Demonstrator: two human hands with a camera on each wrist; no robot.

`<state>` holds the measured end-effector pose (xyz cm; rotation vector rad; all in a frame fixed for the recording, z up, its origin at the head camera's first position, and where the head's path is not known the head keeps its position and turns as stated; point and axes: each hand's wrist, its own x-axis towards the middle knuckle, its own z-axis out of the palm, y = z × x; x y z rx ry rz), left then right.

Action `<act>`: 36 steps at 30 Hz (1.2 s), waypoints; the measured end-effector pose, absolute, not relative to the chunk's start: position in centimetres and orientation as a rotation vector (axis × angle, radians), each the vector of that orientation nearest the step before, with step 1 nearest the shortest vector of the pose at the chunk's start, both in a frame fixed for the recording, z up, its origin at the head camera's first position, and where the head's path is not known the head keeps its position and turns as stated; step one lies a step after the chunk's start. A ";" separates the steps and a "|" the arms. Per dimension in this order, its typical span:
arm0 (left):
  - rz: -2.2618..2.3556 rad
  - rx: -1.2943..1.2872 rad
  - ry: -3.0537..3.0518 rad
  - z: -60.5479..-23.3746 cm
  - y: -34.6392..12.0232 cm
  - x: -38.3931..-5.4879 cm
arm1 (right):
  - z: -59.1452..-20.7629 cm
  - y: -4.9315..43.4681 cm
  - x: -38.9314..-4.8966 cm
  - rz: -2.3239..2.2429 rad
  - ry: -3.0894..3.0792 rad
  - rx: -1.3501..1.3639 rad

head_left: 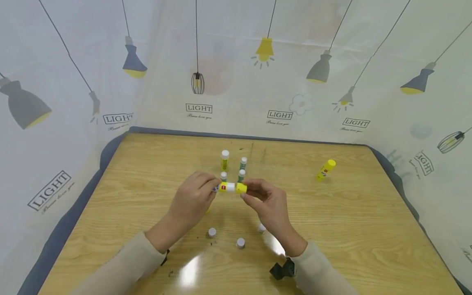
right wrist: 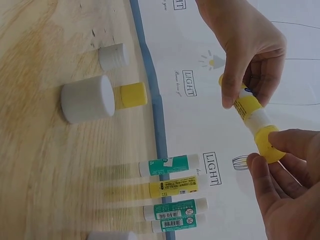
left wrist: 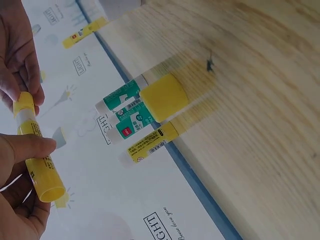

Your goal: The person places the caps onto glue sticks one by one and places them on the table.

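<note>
Both hands hold one yellow glue stick (head_left: 228,187) level above the middle of the wooden table (head_left: 354,229). My left hand (head_left: 213,187) grips the labelled body (left wrist: 37,160). My right hand (head_left: 246,193) pinches the yellow cap (right wrist: 267,146) at the stick's other end, where a white band shows between cap and label. Just behind the hands, several glue sticks stand upright: a yellow one (head_left: 225,159) and green ones (head_left: 243,163). The right wrist view shows them in a row (right wrist: 175,186).
Three white caps (head_left: 212,232) (head_left: 240,242) (head_left: 261,228) lie on the table near my wrists. A loose yellow cap (left wrist: 164,97) sits by the standing sticks. Another yellow glue stick (head_left: 325,170) rests at the right rear. A lamp-print curtain (head_left: 280,82) surrounds the table.
</note>
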<state>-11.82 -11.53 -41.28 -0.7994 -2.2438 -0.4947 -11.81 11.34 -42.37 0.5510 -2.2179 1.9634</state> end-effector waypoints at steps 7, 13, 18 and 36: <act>-0.481 -0.794 -2.261 -41.5 -11.6 -11.6 | -42.6 11.2 -11.9 1.956 -2.238 0.557; -0.484 -0.795 -2.260 -41.5 -11.6 -11.6 | -42.4 11.2 -11.8 1.953 -2.256 0.542; -0.484 -0.800 -2.262 -41.4 -11.5 -11.5 | -42.3 11.2 -11.8 1.940 -2.260 0.541; -0.503 -0.798 -2.272 -41.0 -11.1 -11.3 | -42.5 11.4 -11.8 1.958 -2.242 0.574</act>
